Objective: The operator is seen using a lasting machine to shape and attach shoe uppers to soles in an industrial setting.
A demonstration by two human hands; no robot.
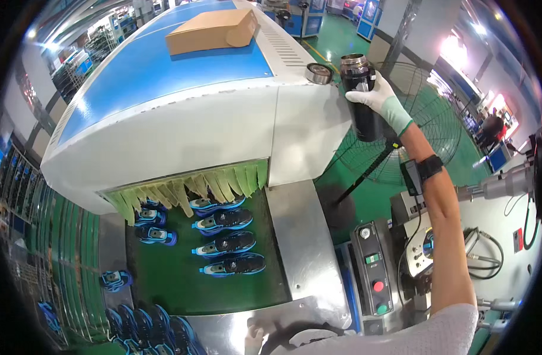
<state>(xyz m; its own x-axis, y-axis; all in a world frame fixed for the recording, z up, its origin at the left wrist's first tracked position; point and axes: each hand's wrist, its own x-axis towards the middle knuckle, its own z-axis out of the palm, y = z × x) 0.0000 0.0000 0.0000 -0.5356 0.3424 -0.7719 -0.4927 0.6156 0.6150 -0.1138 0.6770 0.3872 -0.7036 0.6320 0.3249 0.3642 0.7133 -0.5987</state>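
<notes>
My right hand [376, 94], in a white glove with a green cuff, grips a black vacuum flask [365, 121] around its upper body. The flask is upright, its steel mouth uncovered, beside the right corner of a big white and blue machine [214, 124]. A round steel and black lid [319, 73] lies on that corner, just left of the flask. At the lower edge a pale, blurred shape shows over the steel plate; whether it is my left hand or a reflection, I cannot tell.
Black and blue shoes [226, 243] stand in rows on the green conveyor belt [176, 290], under green strip curtains [188, 186]. A cardboard box [214, 32] sits atop the machine. A floor fan [422, 118] and a control panel [372, 269] are at right; more shoes lie lower left.
</notes>
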